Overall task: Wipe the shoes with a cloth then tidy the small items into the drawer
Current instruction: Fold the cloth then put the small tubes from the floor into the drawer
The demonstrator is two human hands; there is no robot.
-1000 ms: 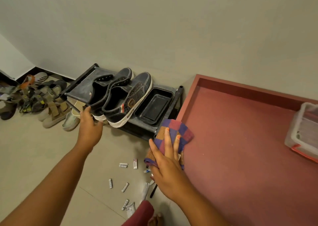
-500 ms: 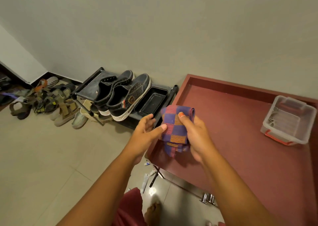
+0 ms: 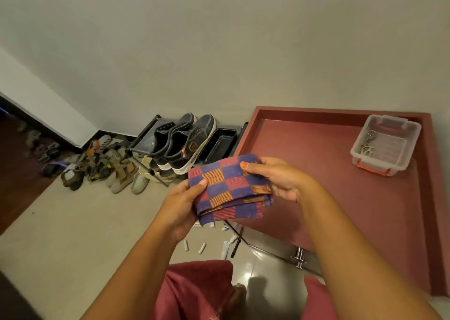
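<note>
A folded checked cloth (image 3: pixel 230 188) in purple, red and orange is stretched flat between my hands. My left hand (image 3: pixel 181 204) grips its left edge and my right hand (image 3: pixel 280 179) grips its right edge. Beyond it, a pair of dark grey shoes (image 3: pixel 185 140) with white soles stands on top of a black shoe rack (image 3: pixel 146 137). Small items (image 3: pixel 202 248), white tubes and a dark pen among them, lie scattered on the floor below the cloth. On the right is the red open drawer (image 3: pixel 341 198).
A clear plastic box (image 3: pixel 386 144) with red clips and keys inside sits at the drawer's far right. A black tray (image 3: pixel 219 144) rests on the rack beside the shoes. Sandals and other shoes (image 3: pixel 102 166) are heaped on the floor at left. My red-clad knees fill the bottom.
My left hand left the shoe rack and joined my right hand on the cloth. Both hands have spread the cloth out flat, and the view has pulled back and up.
</note>
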